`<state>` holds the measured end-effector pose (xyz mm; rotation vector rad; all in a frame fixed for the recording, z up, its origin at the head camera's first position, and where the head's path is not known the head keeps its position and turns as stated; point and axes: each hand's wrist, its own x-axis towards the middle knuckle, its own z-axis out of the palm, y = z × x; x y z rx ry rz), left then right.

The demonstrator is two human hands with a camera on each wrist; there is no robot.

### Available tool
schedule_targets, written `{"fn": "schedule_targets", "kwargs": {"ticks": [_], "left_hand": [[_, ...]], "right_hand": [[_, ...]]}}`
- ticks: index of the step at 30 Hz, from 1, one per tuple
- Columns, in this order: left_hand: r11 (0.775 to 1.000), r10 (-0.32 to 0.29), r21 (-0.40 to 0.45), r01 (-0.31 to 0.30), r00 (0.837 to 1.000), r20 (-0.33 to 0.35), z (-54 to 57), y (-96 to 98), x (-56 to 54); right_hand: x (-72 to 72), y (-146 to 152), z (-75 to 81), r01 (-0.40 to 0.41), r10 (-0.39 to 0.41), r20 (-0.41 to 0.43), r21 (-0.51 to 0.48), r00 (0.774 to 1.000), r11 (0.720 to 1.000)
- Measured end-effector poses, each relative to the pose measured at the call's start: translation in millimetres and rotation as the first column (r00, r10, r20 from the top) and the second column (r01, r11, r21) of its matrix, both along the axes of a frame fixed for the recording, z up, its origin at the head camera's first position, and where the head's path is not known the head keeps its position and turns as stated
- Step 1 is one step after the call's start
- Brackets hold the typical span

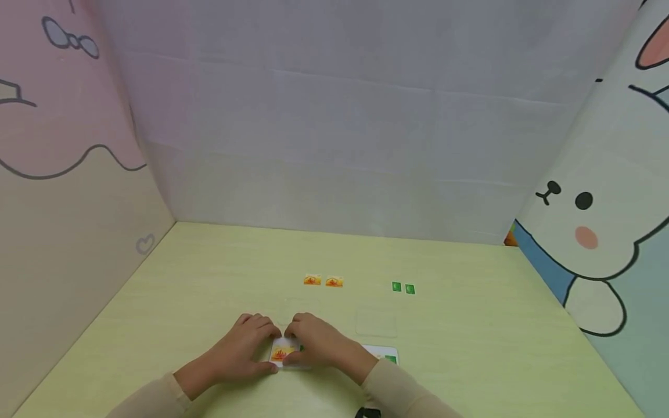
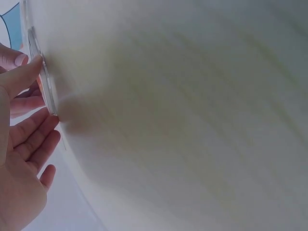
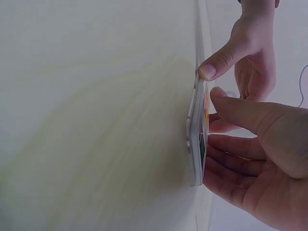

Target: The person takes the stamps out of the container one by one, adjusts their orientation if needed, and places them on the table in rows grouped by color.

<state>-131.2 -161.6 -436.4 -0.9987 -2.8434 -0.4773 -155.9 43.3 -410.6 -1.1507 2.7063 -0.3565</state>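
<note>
Both hands are at a thin, flat rectangular frame with clear edges [image 1: 284,353], bearing an orange picture and a bit of green. My left hand [image 1: 243,351] grips its left end, thumb at the near edge and fingers at the far one. On the right part my right hand [image 1: 320,343] holds it between thumb and fingers, hiding most of that side. The right wrist view shows the frame [image 3: 196,139] edge-on, low over the tabletop, with the left thumb [image 3: 208,71] on its far end. Whether it touches the table I cannot tell.
Another white-edged flat piece [image 1: 384,351] with green lies partly behind the right wrist. A faint transparent square [image 1: 376,323] lies beyond it. Farther back are two orange cards [image 1: 312,280] and two small green cards [image 1: 396,287]. Printed cloth walls surround the table [image 1: 470,325].
</note>
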Motion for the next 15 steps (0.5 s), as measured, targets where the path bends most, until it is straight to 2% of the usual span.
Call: {"fn": "schedule_targets", "kwargs": {"ticks": [11,15], "left_hand": [[1.000,-0.026,0.005,0.026,0.999,-0.035,0.7,-2.0,1.3],[1.000,-0.020,0.006,0.020,0.999,-0.026,1.2,-1.1,0.5]], "right_hand": [[2.1,-5.3,-3.2,0.009,-0.009,-0.038,0.004,0.999,1.000],[1.3,-5.8,-1.5,0.013,-0.012,-0.055,0.014,0.998,1.000]]}}
